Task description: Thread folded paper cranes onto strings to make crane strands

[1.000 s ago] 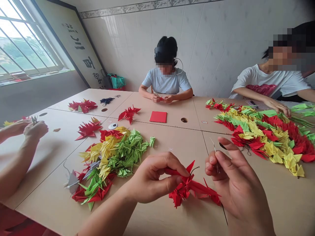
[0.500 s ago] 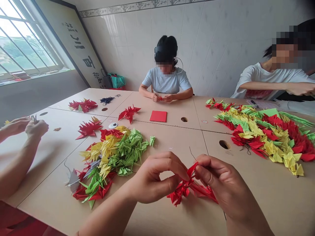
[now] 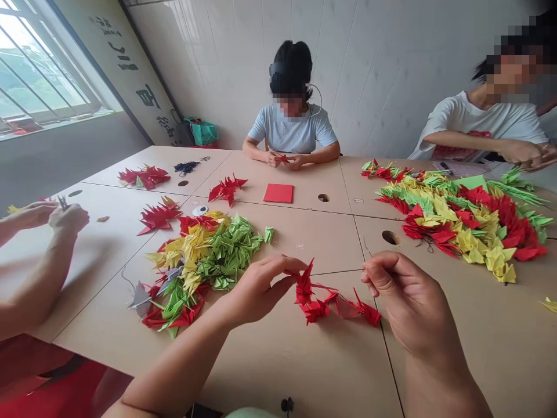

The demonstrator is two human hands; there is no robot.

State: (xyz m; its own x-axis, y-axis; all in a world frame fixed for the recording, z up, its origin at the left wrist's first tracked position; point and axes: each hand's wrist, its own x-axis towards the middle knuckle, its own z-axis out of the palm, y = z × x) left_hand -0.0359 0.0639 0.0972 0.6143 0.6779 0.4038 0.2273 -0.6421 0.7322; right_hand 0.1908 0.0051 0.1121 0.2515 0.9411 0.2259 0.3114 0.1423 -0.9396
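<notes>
My left hand (image 3: pixel 261 287) pinches the upper part of a red folded paper crane (image 3: pixel 304 287) between thumb and fingers. More red paper cranes (image 3: pixel 317 312) lie in a short row on the table just below and to its right. Off to the right, my right hand (image 3: pixel 402 296) is closed in a pinch on a thin, needle-like wire (image 3: pixel 366 246), whose end sticks up above the fingertips. Any thread between the two hands is too fine to make out.
A heap of green, yellow and red cranes (image 3: pixel 226 249) lies left of my hands; a larger one (image 3: pixel 474 226) lies to the right. Red paper squares (image 3: pixel 278 193) are stacked ahead. Table holes (image 3: pixel 390 237) show. Co-workers sit opposite and right; another's hands (image 3: pixel 67 217) work at left.
My hands have drawn apart: the right hand moved right and slightly up with the wire, while the left shifted left with the crane. The row of red cranes shows more fully.
</notes>
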